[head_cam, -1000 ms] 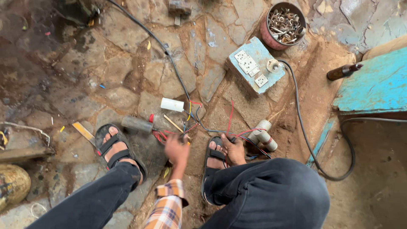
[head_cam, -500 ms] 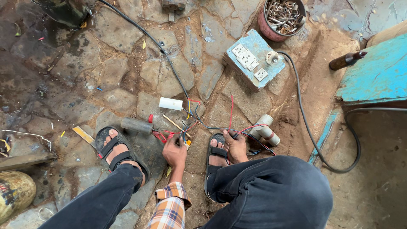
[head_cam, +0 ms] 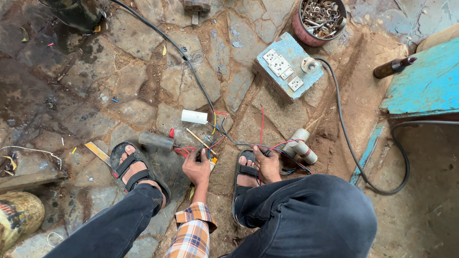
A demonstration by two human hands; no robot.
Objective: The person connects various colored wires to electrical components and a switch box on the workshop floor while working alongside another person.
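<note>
I am squatting on a stone floor. My left hand (head_cam: 197, 167) reaches down between my feet and pinches a bundle of thin coloured wires (head_cam: 210, 141) near a red-handled tool (head_cam: 180, 151). My right hand (head_cam: 266, 163) rests over my right sandalled foot and grips red wires (head_cam: 282, 143) that run toward two pale cylinders (head_cam: 301, 145). A white cylinder (head_cam: 194, 116) and a grey metal cylinder (head_cam: 156, 140) lie just ahead of my left hand. A black cable (head_cam: 191, 71) leads into the wire bundle.
A light blue switch-and-socket box (head_cam: 287, 69) sits ahead, with a black cord (head_cam: 344, 129) curving right. A reddish pot of metal scrap (head_cam: 319, 19) stands behind it. A blue wooden board (head_cam: 425, 83) and a brown bottle (head_cam: 392, 68) are at right. A yellowish can (head_cam: 16, 217) is at lower left.
The view has shifted slightly. Both hands stay at the wires between my feet, with only small finger movements.
</note>
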